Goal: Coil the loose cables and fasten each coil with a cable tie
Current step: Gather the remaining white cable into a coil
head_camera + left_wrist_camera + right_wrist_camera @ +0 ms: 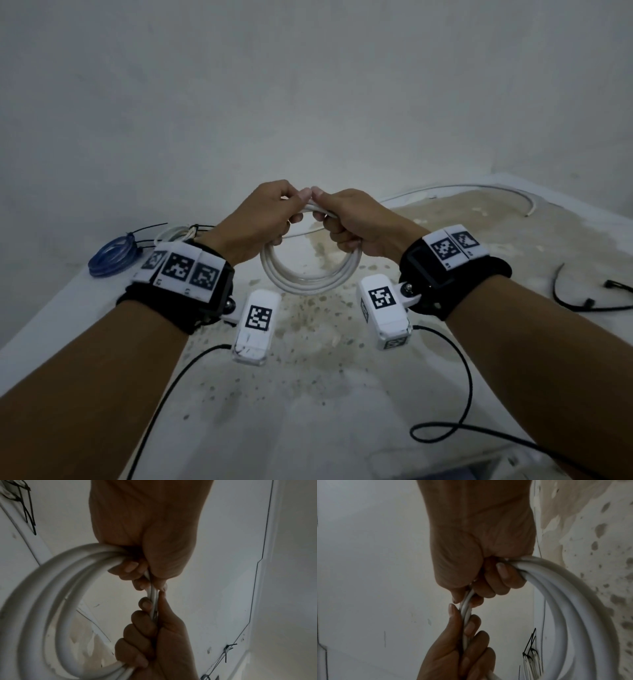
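A white cable coil [310,279] of several loops hangs above the table between my two hands. My left hand [274,219] and right hand [342,222] both grip the top of the coil, thumbs almost touching. The left wrist view shows my left hand [150,555] curled round the coil [51,601], with my right hand [154,639] closed on the same strands. In the right wrist view, my right hand [481,568] clasps the coil [573,608], my left hand [458,649] just below. The cable's loose tail [479,187] runs right along the table's back edge.
A blue coil [109,255] with a black tie lies at the far left. Beside it a tied white coil [173,233] sits behind my left wrist. A loose black cable [579,301] lies at the right. The table [308,394] is white with a worn tan patch.
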The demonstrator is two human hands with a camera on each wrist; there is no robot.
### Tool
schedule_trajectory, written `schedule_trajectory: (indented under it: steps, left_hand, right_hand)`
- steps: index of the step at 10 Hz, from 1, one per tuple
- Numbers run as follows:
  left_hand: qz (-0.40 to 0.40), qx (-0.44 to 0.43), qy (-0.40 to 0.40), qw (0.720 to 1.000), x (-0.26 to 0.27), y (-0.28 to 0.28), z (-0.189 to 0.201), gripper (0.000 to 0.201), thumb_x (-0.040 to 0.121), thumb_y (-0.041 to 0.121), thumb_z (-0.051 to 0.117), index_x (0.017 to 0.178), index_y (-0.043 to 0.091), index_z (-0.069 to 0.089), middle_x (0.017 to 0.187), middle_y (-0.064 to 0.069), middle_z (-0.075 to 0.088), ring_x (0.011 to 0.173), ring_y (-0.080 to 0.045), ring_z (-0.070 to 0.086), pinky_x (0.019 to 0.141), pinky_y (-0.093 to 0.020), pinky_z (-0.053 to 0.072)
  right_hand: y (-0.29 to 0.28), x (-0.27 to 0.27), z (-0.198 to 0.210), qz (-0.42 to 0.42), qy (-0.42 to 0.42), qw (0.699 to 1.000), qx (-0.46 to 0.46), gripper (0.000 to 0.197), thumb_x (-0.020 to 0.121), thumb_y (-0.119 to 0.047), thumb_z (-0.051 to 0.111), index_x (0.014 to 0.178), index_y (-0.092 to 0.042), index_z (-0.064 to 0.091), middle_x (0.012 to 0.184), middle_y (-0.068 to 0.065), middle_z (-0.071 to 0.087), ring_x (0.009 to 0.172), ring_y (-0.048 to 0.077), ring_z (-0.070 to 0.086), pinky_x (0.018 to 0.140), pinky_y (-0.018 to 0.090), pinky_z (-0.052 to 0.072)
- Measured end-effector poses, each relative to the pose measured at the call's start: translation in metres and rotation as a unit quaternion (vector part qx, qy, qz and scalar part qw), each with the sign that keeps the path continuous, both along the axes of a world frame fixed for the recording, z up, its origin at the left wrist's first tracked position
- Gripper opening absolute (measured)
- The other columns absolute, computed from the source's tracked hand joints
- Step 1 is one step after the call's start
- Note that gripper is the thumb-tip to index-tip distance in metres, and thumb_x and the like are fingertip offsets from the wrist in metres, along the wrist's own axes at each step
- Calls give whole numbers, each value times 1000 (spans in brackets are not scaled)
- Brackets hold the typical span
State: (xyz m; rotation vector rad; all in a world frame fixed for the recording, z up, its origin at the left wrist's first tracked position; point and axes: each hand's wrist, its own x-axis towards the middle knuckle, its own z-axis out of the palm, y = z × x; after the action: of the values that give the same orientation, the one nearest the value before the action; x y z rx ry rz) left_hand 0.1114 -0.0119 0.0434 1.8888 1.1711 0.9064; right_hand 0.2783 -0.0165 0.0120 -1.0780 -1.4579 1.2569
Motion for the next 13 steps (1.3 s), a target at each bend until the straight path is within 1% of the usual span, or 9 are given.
schedule_trajectory:
  steps: [3,5,6,7,8,9,11,12,13]
  left_hand:
    - [6,30,-26,999,49,-13,-18,27,98,29,56,75,15,58,66,-7,52,43,-9,32,41,-21,23]
    - [7,40,-29,999,91,-29,-33,25,98,26,56,88,4,61,66,-8,53,34,2,44,44,-21,25]
    - [1,36,-18,999,108,-38,-41,24,97,26,57,86,5,61,64,-8,52,38,0,45,44,-21,25]
    - [-12,24,-10,1000,118,-44,-45,24,97,27,57,82,9,61,60,-7,49,42,-6,39,42,-20,25]
    - [-27,15,-3,1000,126,-49,-45,24,97,28,57,78,13,60,65,-7,52,34,-4,33,42,-21,25]
    - [-39,8,-4,999,131,-54,-43,24,97,28,57,79,12,59,68,-8,53,33,-4,32,43,-21,24]
    - [-44,-6,-2,999,129,-57,-44,23,97,29,57,79,14,59,70,-5,52,34,-2,38,46,-21,25]
    - [-45,-10,-2,999,126,-54,-45,24,96,31,58,79,14,60,69,-5,53,43,-10,32,44,-22,25]
    - [-55,-15,-5,998,126,-51,-45,24,96,30,58,79,13,60,66,-4,52,45,-13,27,42,-21,24]
  right_hand:
    - [-26,41,-13,-49,4,999,5,44,100,-47,49,84,-8,60,49,-4,29,42,10,23,41,20,22]
    - [-51,90,-22,-153,-52,987,-3,52,100,-50,45,88,-5,66,66,7,63,54,20,58,53,27,50]
    - [-65,139,-28,-315,-269,910,-18,36,96,-32,53,80,-3,67,75,9,70,70,28,70,67,34,59]
    - [-94,191,-31,-384,-488,783,-45,24,89,-12,50,67,-6,56,71,8,61,70,28,62,69,31,54]
    - [-117,230,-38,-420,-540,726,-76,21,89,-8,49,68,-9,53,74,7,57,65,23,54,66,28,47]
    - [-126,257,-51,-407,-583,696,-103,23,87,-7,52,64,-12,51,79,6,60,67,22,53,65,27,44]
    - [-132,278,-76,-359,-527,753,-163,7,84,-16,63,81,-19,57,93,4,55,79,20,50,61,26,36]
    - [-132,281,-84,-340,-624,692,-131,12,88,-13,56,94,-7,65,99,4,64,86,25,61,71,30,47]
    - [-129,271,-72,-322,-691,641,-89,15,89,-7,51,82,-9,64,94,7,69,76,22,64,72,30,57]
